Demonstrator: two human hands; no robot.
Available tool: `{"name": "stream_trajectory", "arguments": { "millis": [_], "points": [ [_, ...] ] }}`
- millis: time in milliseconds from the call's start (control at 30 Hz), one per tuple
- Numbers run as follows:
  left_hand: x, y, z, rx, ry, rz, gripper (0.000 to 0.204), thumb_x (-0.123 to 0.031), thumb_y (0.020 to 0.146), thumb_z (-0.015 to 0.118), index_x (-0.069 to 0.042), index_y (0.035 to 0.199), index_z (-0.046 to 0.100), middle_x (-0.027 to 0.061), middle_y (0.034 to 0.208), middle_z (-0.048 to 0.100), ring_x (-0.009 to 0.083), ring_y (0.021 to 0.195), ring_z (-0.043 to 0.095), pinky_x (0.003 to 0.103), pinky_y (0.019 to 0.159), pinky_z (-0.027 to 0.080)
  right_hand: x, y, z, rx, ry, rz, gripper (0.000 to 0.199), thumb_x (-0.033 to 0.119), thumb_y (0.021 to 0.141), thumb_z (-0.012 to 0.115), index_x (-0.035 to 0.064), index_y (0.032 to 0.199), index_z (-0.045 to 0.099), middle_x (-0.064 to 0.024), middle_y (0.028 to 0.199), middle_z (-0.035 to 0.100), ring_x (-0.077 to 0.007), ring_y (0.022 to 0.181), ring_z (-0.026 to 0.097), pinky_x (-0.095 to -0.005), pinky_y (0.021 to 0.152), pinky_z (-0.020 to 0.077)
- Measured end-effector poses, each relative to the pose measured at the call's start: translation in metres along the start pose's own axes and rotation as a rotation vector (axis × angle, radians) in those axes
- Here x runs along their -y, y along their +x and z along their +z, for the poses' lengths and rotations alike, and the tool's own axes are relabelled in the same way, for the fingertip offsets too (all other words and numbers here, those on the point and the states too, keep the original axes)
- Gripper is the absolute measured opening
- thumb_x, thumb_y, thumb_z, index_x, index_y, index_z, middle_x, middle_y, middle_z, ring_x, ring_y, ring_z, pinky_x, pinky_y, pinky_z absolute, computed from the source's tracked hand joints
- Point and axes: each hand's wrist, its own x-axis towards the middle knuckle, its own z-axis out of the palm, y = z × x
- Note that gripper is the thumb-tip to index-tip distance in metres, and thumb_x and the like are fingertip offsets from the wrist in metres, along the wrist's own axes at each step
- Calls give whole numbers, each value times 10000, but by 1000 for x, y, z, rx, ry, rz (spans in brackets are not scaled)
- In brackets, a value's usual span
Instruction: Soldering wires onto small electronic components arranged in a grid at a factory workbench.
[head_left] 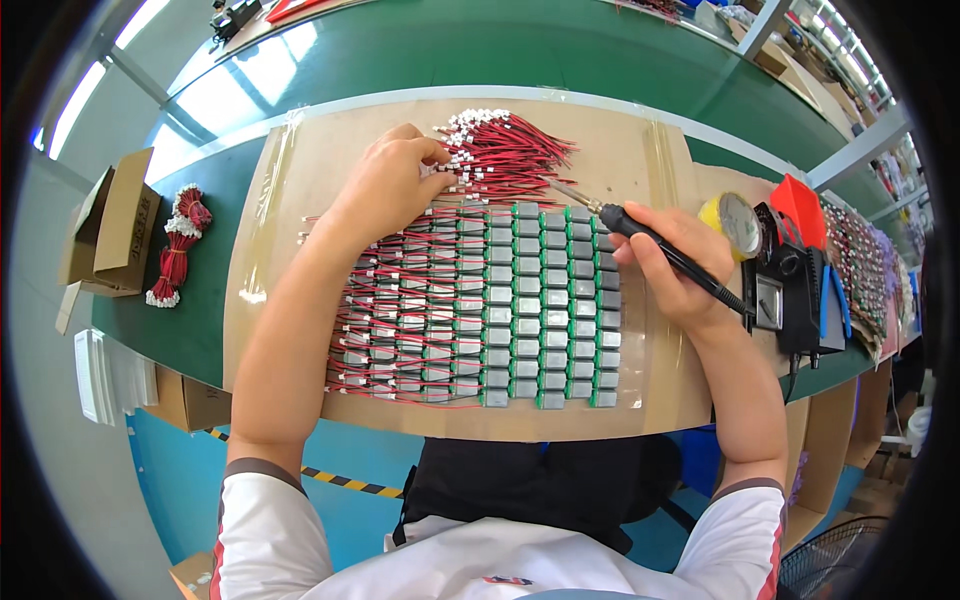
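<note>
My right hand (690,262) is wrapped round the black handle of a soldering iron (672,252). Its metal tip points left, at the lower right of a pile of red-and-black wire leads (515,150) with white connectors. At the pile's left edge, my left hand (395,180) closes thumb and fingers on a wire lead among the connectors. Below both hands lie rows of grey battery cells (527,320) with green end strips. The rows on the left carry red and black leads that stretch leftward; those on the right show bare green ends.
Brown cardboard (665,385) covers the bench under the cells. Bundled leads (174,260) and an open carton (118,225) stand at left. On the right are a yellow tape roll (738,225), a black soldering station (785,300), a red holder (798,210) and blue-handled pliers (832,300).
</note>
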Motion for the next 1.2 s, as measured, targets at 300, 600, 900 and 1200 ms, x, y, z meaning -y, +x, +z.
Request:
{"name": "stream_trajectory", "arguments": {
  "millis": [300, 600, 900, 1200],
  "points": [
    [11, 3, 4, -41, -54, 4, 155, -115, 909, 792, -22, 1028, 827, 140, 982, 733, 281, 839, 704, 388, 811, 569, -1, 1, -1, 15, -21, -38, 285, -14, 922, 724, -81, 1198, 743, -143, 853, 786, -195, 709, 764, -279, 639, 576],
    [-3, -6, -37, -26, 99, -4, 143, -107, 913, 766, 11, 978, 812, 148, 966, 732, 303, 825, 699, 395, 764, 551, -1, -2, -6, 22, -26, -47, 272, -2, 950, 713, -90, 1207, 732, -145, 894, 783, -186, 741, 768, -279, 658, 598],
    [-60, -25, -32, 150, -529, -61, 99, -94, 982, 714, -11, 942, 679, -41, 849, 614, 11, 744, 506, 205, 630, 408, 3, -8, 12, -154, 407, 325, 287, 55, 1075, 623, -23, 1349, 658, -175, 1071, 782, -166, 781, 752, -291, 705, 640],
    [-80, -35, -13, 295, -589, 74, 95, -67, 952, 740, -25, 925, 659, -46, 852, 575, 31, 745, 491, 227, 628, 394, 11, -8, 16, -76, 483, 401, 345, -49, 907, 797, 41, 1215, 670, -99, 1060, 775, -53, 710, 665, -204, 588, 563]
  ]
}}
